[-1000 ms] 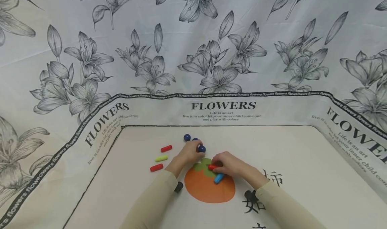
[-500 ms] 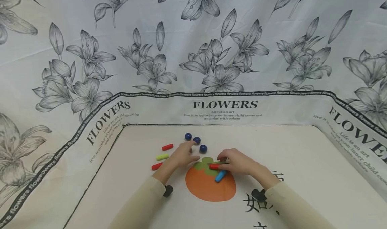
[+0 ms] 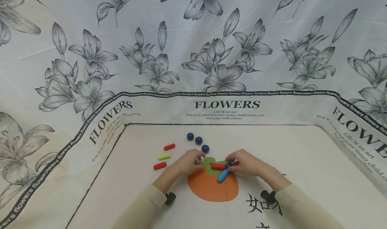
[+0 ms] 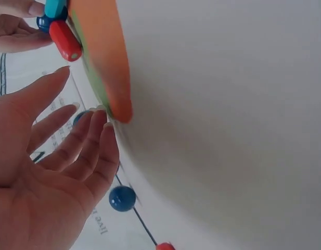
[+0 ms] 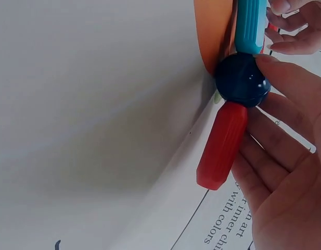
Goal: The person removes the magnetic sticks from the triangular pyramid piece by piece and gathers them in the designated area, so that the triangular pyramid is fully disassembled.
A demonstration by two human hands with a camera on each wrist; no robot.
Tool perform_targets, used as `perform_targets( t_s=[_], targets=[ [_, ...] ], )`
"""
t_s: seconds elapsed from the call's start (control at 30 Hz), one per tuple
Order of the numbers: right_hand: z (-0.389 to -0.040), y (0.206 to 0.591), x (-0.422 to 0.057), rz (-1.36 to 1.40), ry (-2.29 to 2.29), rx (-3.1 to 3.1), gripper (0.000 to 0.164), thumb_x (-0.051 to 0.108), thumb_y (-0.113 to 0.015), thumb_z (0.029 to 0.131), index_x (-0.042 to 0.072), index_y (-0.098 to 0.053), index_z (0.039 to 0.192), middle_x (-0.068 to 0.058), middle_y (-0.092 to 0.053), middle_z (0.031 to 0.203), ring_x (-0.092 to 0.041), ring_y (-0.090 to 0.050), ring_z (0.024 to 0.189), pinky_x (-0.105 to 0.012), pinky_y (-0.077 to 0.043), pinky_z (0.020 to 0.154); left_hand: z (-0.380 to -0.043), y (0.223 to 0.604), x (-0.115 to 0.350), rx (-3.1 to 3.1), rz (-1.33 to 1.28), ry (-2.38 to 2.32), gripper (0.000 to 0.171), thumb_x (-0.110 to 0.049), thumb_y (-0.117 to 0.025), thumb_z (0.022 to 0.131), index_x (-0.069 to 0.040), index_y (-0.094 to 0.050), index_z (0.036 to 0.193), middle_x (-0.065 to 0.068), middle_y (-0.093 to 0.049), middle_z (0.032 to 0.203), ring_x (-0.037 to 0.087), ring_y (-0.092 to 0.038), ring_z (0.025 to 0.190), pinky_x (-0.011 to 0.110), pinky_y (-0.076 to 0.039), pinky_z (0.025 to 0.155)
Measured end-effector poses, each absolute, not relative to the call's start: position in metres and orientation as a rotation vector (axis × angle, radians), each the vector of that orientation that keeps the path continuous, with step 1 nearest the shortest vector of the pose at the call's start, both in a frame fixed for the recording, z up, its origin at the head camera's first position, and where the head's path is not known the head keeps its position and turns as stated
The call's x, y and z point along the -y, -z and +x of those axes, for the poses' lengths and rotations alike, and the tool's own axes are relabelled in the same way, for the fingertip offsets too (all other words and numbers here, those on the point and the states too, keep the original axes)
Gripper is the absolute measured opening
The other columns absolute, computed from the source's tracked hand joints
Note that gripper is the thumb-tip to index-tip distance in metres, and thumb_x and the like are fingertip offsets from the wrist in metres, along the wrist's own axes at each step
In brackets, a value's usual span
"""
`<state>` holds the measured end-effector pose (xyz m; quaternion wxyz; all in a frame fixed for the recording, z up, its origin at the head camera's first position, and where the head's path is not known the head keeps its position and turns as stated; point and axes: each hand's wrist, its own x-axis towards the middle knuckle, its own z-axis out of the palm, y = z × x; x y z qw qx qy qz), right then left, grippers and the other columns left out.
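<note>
Ball, dark blue [image 5: 242,80], pinched between thumb and fingers of right hand [image 3: 246,162], above middle part of table [image 3: 287,148]. Three rods meet it: light-blue rod [image 5: 249,28] pointing toward table's near edge, one red rod [image 3: 218,167] toward left edge, second red rod [image 5: 222,146] toward right edge, partly hidden by the hand in head view. Left hand [image 3: 190,162] open, fingers loosely bent; thumb tip near, but apart from, free end of the left-pointing red rod. Persimmon print [image 3: 213,190] beneath.

Three loose blue balls [image 3: 198,140] in a slanting row toward far edge; nearest one just beyond left fingertips. Nearer left edge, spaced apart: red stick [image 3: 169,147], yellow-green stick [image 3: 164,156], another red stick [image 3: 160,166], the first closest to far-left corner.
</note>
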<state>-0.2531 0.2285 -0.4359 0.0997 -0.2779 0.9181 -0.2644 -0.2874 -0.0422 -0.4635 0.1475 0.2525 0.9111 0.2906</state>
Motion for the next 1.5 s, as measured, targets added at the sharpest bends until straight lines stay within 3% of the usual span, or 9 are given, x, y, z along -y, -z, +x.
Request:
perform_targets(
  t_s=[0.33,0.6,1.23,1.5],
  targets=[
    [-0.254,0.440,-0.234,-0.837,0.789,-2.719,0.023,0.020,-0.079,0.091,0.006,-0.078,0.109,0.002,-0.076,0.099,-0.010,-0.062,0.087,-0.042,-0.057,0.085,-0.284,0.468,0.012,-2.554,0.853,-0.831,0.032,-0.022,-0.074,0.096,-0.016,-0.069,0.126,-0.006,-0.068,0.110,0.009,-0.057,0.100,0.025,-0.051,0.091],
    [-0.252,0.441,-0.234,-0.869,0.790,-2.717,0.023,0.020,-0.079,0.091,0.007,-0.078,0.110,0.002,-0.076,0.099,-0.011,-0.063,0.088,-0.042,-0.058,0.086,-0.287,0.471,0.001,-2.518,0.856,-0.892,0.015,-0.022,-0.076,0.095,-0.014,-0.077,0.107,-0.008,-0.066,0.085,0.009,-0.057,0.081,0.020,-0.050,0.075],
    [-0.250,0.441,-0.237,-0.892,0.788,-2.720,0.027,0.019,-0.080,0.090,0.004,-0.077,0.111,0.000,-0.076,0.101,-0.017,-0.066,0.091,-0.042,-0.058,0.087,-0.284,0.468,-0.004,-2.574,0.737,-0.878,0.015,-0.023,-0.076,0.095,-0.011,-0.078,0.103,-0.007,-0.065,0.084,0.010,-0.056,0.080,0.020,-0.049,0.073],
    [-0.253,0.442,-0.237,-0.892,0.804,-2.707,0.027,0.018,-0.080,0.090,0.002,-0.077,0.112,-0.001,-0.076,0.102,-0.019,-0.067,0.091,-0.043,-0.058,0.087,-0.275,0.469,0.006,-2.604,0.692,-0.888,0.014,-0.027,-0.077,0.094,-0.015,-0.078,0.102,-0.007,-0.064,0.083,0.011,-0.057,0.079,0.021,-0.049,0.071]
  ],
)
